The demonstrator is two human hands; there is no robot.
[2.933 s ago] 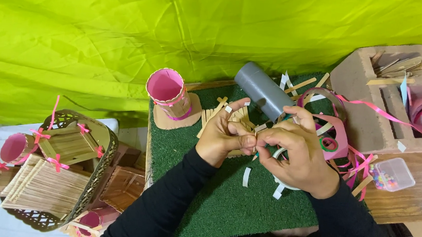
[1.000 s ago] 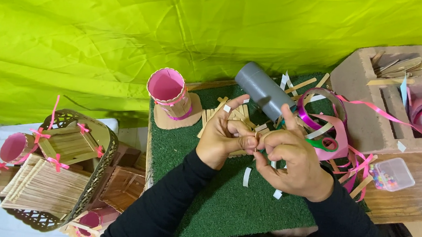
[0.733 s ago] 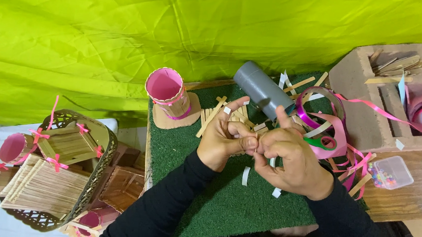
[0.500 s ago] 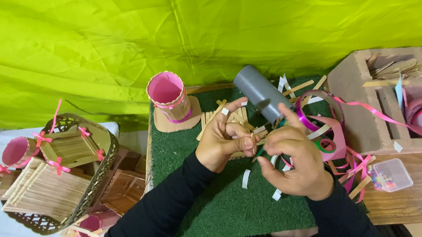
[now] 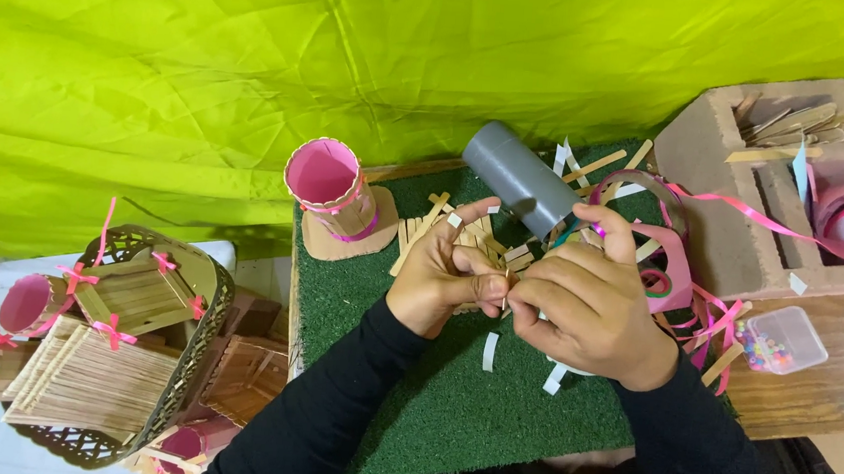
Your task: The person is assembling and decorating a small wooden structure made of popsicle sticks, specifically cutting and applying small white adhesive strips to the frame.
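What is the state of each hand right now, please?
Left hand: closed, fingertips pinching a small thin wooden stick piece.
Right hand: closed, fingers curled at the same stick piece; its exact grip cannot be told.

Pretty bright and even here, we'd call it soft daylight filtering through the lime-green cloth backdrop (image 5: pixel 355 71), which glows and shows only gentle fold shading. No hard glare anywhere below that cloth. Shadows are faint: a soft dark patch on the green turf mat (image 5: pixel 449 410) just under the left hand (image 5: pixel 443 289) and right hand (image 5: pixel 592 311). We see both hands slightly soft, fingertips a bit smeared. The black sleeves lose all detail. Far from the cloth, the bottom corners go darker and mushier.
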